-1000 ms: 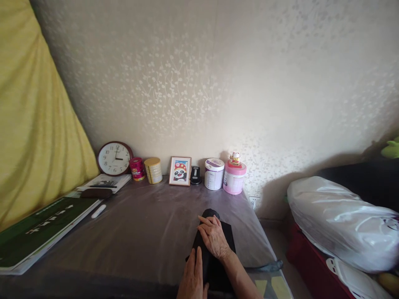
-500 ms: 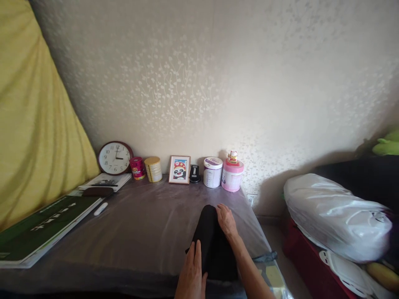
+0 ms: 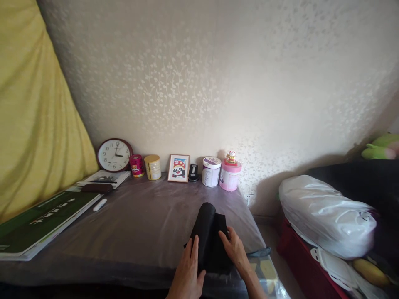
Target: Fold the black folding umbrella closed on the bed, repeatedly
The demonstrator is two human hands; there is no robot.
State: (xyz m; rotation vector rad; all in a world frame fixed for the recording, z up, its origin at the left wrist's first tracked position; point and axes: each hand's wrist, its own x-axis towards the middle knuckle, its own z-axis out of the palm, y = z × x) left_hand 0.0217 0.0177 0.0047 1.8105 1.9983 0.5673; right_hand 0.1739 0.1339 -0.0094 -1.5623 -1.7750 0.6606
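A black roll (image 3: 204,226), apparently cloth or another soft sheet, lies near the front edge of the grey-covered table, with a flat flap (image 3: 220,224) spreading from its right side. My left hand (image 3: 188,261) wraps round the lower left of the roll, fingers along its side and thumb near its front end. On the right, my right hand (image 3: 233,247) grips the outer edge of the flap, its fingers bent. The undersides of both the roll and flap are hidden.
Along the wall stand a round clock (image 3: 114,155), a pink can (image 3: 136,166), a yellow-lidded can (image 3: 152,167), a framed panda picture (image 3: 178,168) and two tubs (image 3: 211,172). A green book (image 3: 50,220) lies left. Right of the table, a white plastic bag (image 3: 324,214) rests on a red box (image 3: 299,253).
My right hand has moved from the far end of the roll back toward me, onto the flap's right edge. More of the flap's far end shows. My left hand stays on the roll.
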